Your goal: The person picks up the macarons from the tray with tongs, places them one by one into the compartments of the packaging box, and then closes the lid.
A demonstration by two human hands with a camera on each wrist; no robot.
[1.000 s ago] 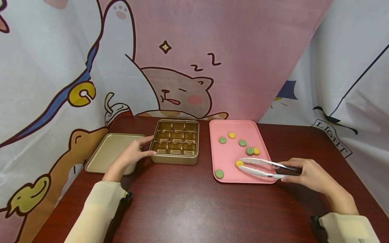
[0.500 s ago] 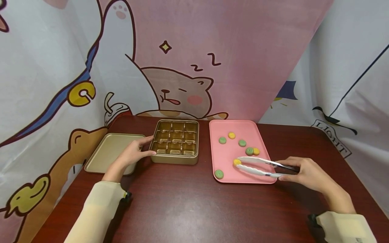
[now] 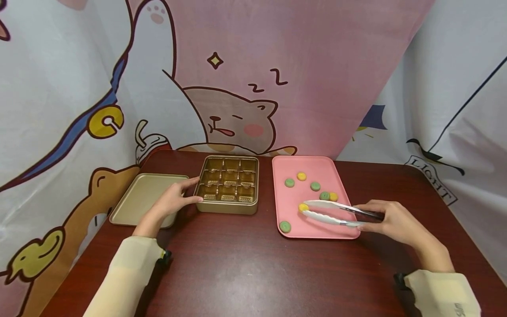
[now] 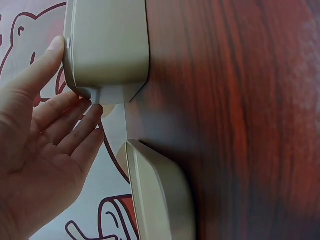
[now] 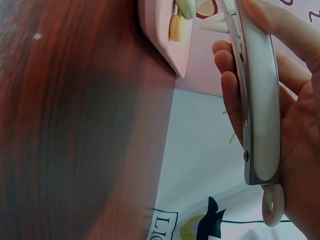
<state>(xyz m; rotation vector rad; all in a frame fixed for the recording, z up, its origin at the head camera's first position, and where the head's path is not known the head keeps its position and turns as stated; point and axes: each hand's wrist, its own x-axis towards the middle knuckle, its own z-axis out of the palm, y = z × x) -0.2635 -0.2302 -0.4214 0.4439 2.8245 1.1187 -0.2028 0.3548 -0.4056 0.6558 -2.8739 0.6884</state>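
My right hand (image 3: 396,221) grips metal tongs (image 3: 328,219) with pale handles in the right wrist view. At their tips a yellow macaron (image 3: 303,208) is pinched, over the pink tray (image 3: 293,163). My left hand (image 3: 173,200) rests against the left side of a gold box (image 3: 227,208), its thumb at the front corner and its fingers farther back. Seen from the left wrist view, the thumb lies along the rim and the fingertips touch the box wall (image 4: 107,45). Inside the box is a gold insert (image 3: 230,178) with several square compartments, none holding a macaron.
Several green and yellow macarons lie spread on the pink tray, one green macaron (image 3: 285,226) near its front left corner. The gold lid (image 3: 138,198) sits on the table (image 3: 237,264) left of the box, partly behind the left forearm. A printed cloth (image 3: 325,66) hangs behind the table.
My right hand and the tongs have moved left and slightly toward the back, carrying the yellow macaron with them. The left hand and the box have stayed in place.
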